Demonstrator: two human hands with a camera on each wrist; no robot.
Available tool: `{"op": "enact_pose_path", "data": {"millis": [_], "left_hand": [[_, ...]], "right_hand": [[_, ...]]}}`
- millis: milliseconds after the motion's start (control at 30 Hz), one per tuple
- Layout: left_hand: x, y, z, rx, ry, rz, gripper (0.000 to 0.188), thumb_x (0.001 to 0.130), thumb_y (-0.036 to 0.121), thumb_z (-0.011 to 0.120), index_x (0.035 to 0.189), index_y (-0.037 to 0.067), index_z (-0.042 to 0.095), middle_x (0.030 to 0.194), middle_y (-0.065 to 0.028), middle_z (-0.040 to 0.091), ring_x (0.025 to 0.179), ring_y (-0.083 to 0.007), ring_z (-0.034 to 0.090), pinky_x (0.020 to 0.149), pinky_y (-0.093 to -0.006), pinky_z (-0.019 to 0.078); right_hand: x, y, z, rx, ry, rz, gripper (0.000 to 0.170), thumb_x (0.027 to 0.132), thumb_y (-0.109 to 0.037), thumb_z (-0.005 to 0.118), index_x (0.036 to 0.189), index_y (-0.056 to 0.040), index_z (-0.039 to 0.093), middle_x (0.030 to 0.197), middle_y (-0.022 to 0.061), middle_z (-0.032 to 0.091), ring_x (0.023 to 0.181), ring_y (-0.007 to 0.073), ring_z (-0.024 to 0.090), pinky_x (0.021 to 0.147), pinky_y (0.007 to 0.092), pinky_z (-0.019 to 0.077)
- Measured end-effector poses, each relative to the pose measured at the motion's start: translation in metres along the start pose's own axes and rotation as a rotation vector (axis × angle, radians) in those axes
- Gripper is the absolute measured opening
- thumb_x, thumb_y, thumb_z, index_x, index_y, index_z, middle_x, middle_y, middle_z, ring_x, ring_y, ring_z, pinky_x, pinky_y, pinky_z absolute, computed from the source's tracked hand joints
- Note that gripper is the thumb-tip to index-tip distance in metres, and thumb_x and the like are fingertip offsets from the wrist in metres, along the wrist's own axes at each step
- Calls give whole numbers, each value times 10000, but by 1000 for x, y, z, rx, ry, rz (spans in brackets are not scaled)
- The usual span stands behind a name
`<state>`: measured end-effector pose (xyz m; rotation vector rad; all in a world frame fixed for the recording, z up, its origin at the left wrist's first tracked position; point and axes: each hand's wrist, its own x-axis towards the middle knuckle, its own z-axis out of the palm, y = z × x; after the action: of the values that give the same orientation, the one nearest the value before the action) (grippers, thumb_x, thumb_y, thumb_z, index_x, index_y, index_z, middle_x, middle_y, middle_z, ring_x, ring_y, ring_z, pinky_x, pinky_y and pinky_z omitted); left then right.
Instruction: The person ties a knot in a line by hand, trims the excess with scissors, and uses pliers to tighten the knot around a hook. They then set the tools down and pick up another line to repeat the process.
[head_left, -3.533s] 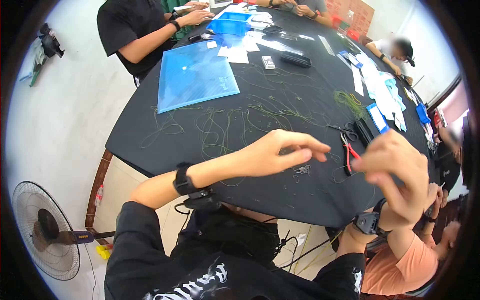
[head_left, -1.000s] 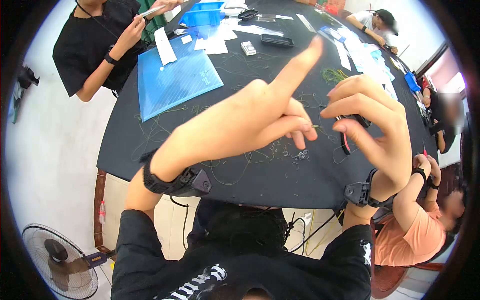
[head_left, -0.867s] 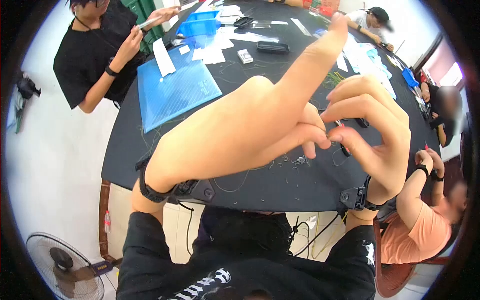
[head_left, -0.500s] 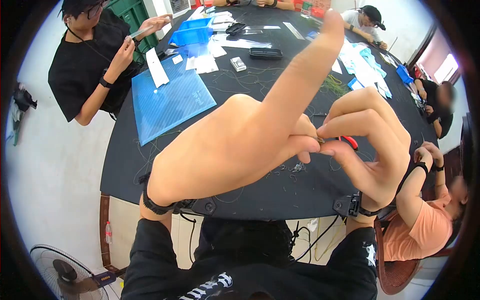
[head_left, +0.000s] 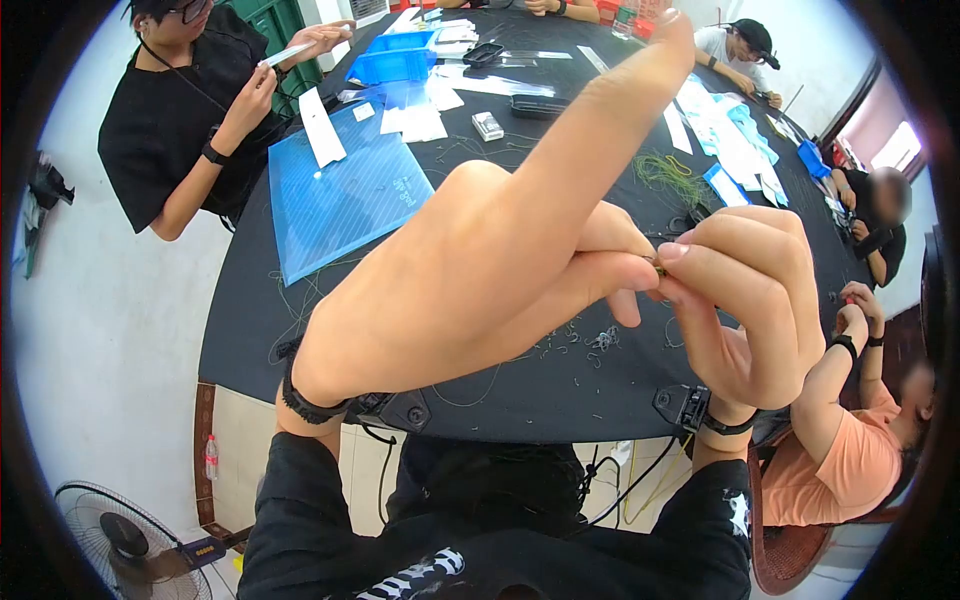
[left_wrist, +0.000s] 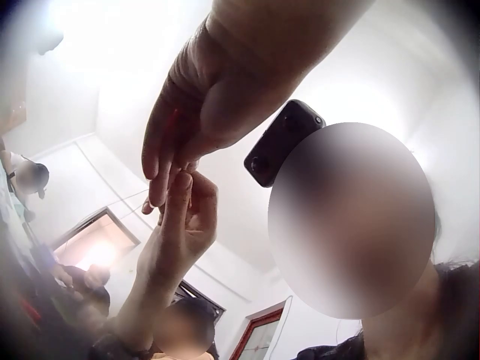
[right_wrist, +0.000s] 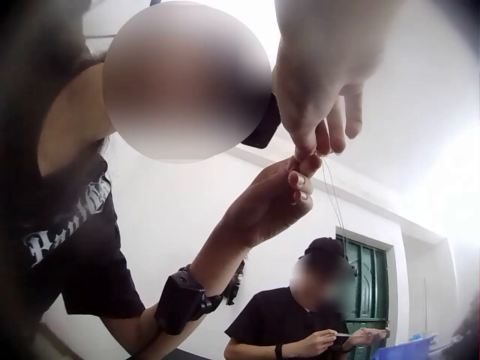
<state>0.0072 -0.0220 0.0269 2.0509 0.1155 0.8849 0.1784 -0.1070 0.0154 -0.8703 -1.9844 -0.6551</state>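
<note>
Above the near part of the black table [head_left: 520,400], both hands meet fingertip to fingertip. My left hand [head_left: 470,270] pinches a tiny dark golden piece [head_left: 658,268] between thumb and a bent finger, while its index finger points up and away. My right hand [head_left: 765,300] pinches at the same spot with thumb and forefinger, other fingers curled. Thin fishing line [right_wrist: 331,187] hangs from the joined fingertips in the right wrist view. The piece's exact shape is mostly hidden by the fingers. Below lies a small heap of fishing hooks [head_left: 605,340].
A tangle of green line [head_left: 670,178] lies beyond the right hand. Farther off are a blue folder [head_left: 345,205], a blue bin [head_left: 395,58], white papers [head_left: 415,125] and a black case [head_left: 538,106]. Other people sit around the table; a fan [head_left: 125,540] stands left.
The hands were apart over the table and have come together at the fingertips. My left index finger has lifted, and the right fingers have just curled in closer.
</note>
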Motion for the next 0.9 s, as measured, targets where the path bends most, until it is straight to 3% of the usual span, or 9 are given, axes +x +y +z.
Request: {"op": "enact_pose_path", "data": {"millis": [100,200,400,567,900], "left_hand": [[-3,-14,3,-6,87,255,669,785,29,633,1342,-3,264,707,-110,639,594,-282,619,526,-287,479],[-3,-3,0,3,73,242,661,778,24,638,1335,10,283,765,-119,645,657,-272,635,565,-283,496],[0,-18,8,-118,-31,104,470,736,-46,653,1179,-23,497,1048,-114,607,889,-173,623,667,-248,517],[0,-19,16,-266,45,54,230,771,-29,640,994,1,594,957,-82,615,857,-143,613,667,-226,504],[-1,-22,22,-275,128,3,169,797,48,656,940,21,571,904,-51,615,846,-104,592,648,-208,470]], "right_hand": [[0,0,1,-25,1,-21,254,620,56,711,847,40,598,782,133,587,670,235,557,569,272,435],[0,0,-1,-51,25,-26,245,628,76,691,847,42,588,777,140,584,662,231,554,569,277,436],[0,3,-9,-108,67,-59,179,703,57,627,867,39,559,781,148,573,652,224,542,587,294,433],[-2,1,-8,-71,89,1,162,719,50,611,870,39,555,782,146,569,654,216,530,590,289,426],[-5,-1,-5,-54,61,74,138,727,38,617,848,39,551,768,133,556,642,189,485,588,270,378]]}}
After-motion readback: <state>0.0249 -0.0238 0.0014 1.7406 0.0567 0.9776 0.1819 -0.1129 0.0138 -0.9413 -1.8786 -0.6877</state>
